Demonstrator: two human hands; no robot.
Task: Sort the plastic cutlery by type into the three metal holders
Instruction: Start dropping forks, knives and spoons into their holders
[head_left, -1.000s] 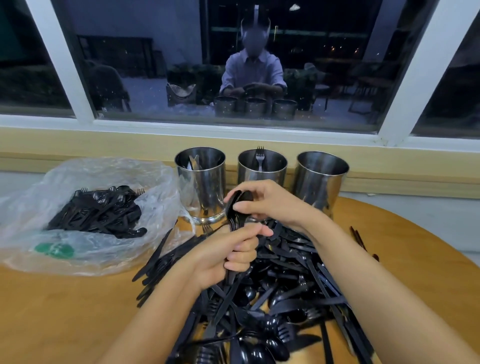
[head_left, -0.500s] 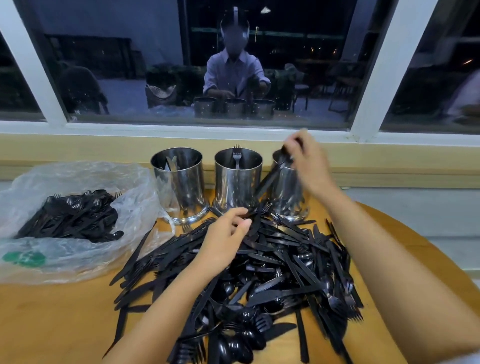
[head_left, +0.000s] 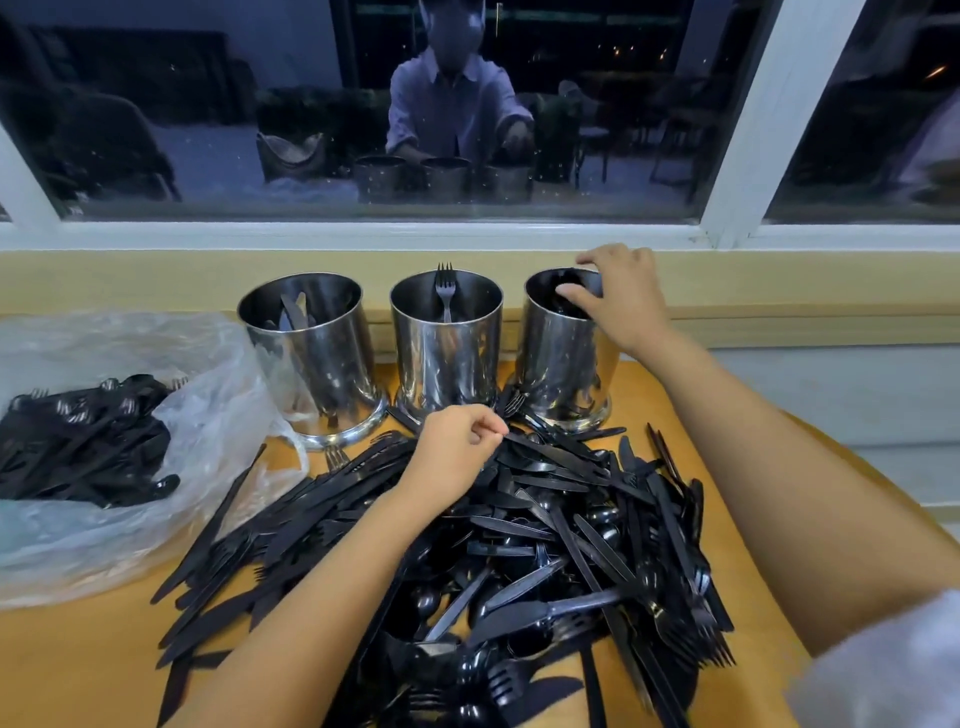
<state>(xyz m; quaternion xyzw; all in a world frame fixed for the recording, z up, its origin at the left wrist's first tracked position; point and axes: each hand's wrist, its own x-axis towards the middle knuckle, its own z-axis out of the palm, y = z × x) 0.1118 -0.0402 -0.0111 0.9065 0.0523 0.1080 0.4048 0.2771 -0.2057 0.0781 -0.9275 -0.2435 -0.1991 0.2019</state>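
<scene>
Dropping into the right holder (head_left: 561, 364), 1 o'clock from the cutlery heap (head_left: 545, 545): right hand (head_left: 621, 301) curls over its mouth, dark shapes beneath; cannot tell if it grips a piece. Left hand (head_left: 457, 452), fingers curled narrow, pinches at the heap's 12 o'clock edge; catch unclear. Advice: release low, clear of the rim. Fork (head_left: 444, 288) stands in middle holder (head_left: 447, 353), knives in left holder (head_left: 311, 358) at 11 o'clock; match types.

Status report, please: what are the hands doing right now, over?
Right hand at mouth of right holder, grip unclear. Left hand curled on cutlery pile. Fork in middle holder. Nothing blocking.
</scene>
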